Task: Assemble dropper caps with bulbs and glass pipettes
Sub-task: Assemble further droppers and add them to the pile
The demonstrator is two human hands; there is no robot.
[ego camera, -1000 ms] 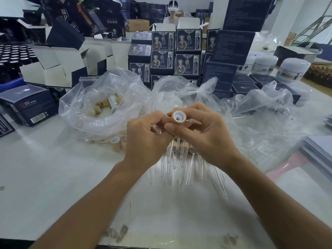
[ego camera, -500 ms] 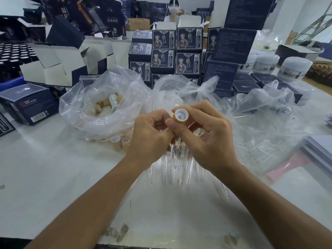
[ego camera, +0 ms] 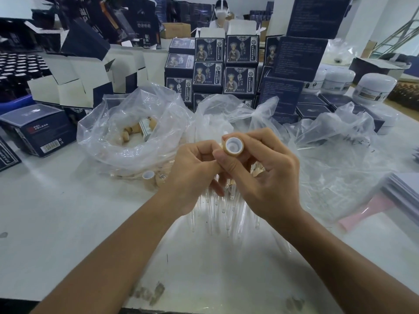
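Note:
My right hand (ego camera: pixel 258 175) pinches a tan dropper cap (ego camera: pixel 233 147) between thumb and fingers, its white open end facing me. My left hand (ego camera: pixel 192 173) is curled close beside it, fingertips touching the right thumb near the cap; what it holds is hidden. Below both hands lies a heap of finished droppers with glass pipettes (ego camera: pixel 226 214) pointing toward me. A loose tan cap (ego camera: pixel 148 176) lies on the table left of my left wrist. A clear bag of tan caps (ego camera: pixel 136 132) sits behind it.
More crumpled clear bags (ego camera: pixel 340 155) lie behind and to the right. Stacks of dark blue boxes (ego camera: pixel 226 69) line the back, with white jars (ego camera: pixel 374 87) at the right. A blue box (ego camera: pixel 38 130) lies at the left. A masked person sits far behind.
Both hands stayed nearly in place. The right hand turned the cap slightly, so that its white opening faces me more squarely, and the left hand stayed pressed against it.

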